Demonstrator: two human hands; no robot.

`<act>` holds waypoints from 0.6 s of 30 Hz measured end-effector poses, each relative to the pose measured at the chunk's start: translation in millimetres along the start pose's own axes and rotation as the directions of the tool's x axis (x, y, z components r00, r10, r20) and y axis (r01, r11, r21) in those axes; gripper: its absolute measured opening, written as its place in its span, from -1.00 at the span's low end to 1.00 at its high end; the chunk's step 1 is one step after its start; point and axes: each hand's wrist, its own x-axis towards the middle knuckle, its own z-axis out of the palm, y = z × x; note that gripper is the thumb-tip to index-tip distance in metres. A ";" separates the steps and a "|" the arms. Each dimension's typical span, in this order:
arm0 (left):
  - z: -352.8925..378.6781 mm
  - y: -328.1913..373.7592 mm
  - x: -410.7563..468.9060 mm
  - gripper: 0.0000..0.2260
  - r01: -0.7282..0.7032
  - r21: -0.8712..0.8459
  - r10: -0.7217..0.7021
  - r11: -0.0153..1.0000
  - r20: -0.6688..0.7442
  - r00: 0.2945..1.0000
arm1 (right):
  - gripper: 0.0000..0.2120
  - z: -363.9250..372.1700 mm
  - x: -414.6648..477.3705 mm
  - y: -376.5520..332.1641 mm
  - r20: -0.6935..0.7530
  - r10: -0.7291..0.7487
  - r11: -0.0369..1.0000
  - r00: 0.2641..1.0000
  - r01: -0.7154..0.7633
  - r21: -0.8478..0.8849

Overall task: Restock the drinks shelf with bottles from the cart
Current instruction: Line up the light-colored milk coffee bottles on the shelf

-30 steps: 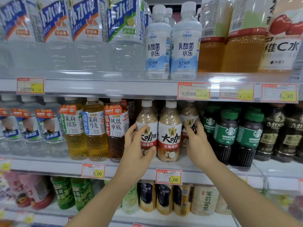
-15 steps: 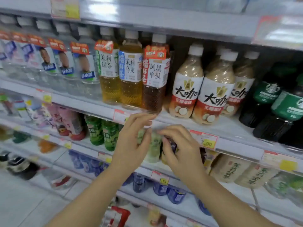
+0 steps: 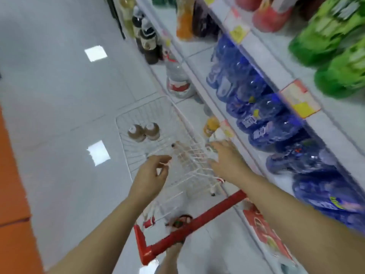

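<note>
A white wire cart [image 3: 138,113] with a red handle [image 3: 197,222] stands on the floor beside the shelves. Two brown drink bottles with white caps [image 3: 143,131] stand upright in its far end. My left hand [image 3: 150,177] hovers above the cart's near part with fingers loosely curled and nothing in it. My right hand [image 3: 227,161] reaches over the cart's right rim, fingers spread and empty. The drinks shelf [image 3: 262,62] runs along the right, blurred by motion.
Blue bottles [image 3: 256,107] fill the low shelf on the right, green bottles [image 3: 339,56] the one above. A clear bottle with a red label [image 3: 177,80] and dark bottles [image 3: 148,42] stand at floor level ahead. An orange floor strip [image 3: 11,194] runs along the left.
The view has swung down from the shelf of coffee bottles to the cart on the floor. Both hands left the shelf and now hang over the cart, empty.
</note>
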 end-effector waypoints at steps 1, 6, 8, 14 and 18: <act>3.3 -20.4 13.1 -0.75 0.041 0.006 -0.041 0.999 -0.014 0.999 | -0.49 13.8 21.0 4.0 0.010 -0.003 0.999 1.000 0.004 -0.033; 16.5 -92.3 103.7 -0.63 0.125 0.129 -0.110 0.984 -0.123 0.986 | -0.39 77.0 97.5 38.5 -0.022 -0.003 0.998 1.000 0.002 -0.057; 22.1 -110.5 144.6 -0.57 0.093 0.212 -0.062 0.973 -0.150 0.987 | -0.39 95.5 104.4 49.1 -0.082 -0.019 0.988 0.996 0.006 -0.151; 42.7 -122.7 226.9 -0.61 0.208 0.361 -0.135 0.909 -0.219 0.966 | -0.42 105.5 101.4 63.1 -0.145 -0.098 0.993 0.985 0.088 -0.076; 44.9 -105.1 207.5 -0.69 0.138 0.415 -0.057 0.899 -0.202 0.978 | -0.34 100.1 99.6 62.4 -0.134 -0.105 0.990 0.985 0.091 -0.107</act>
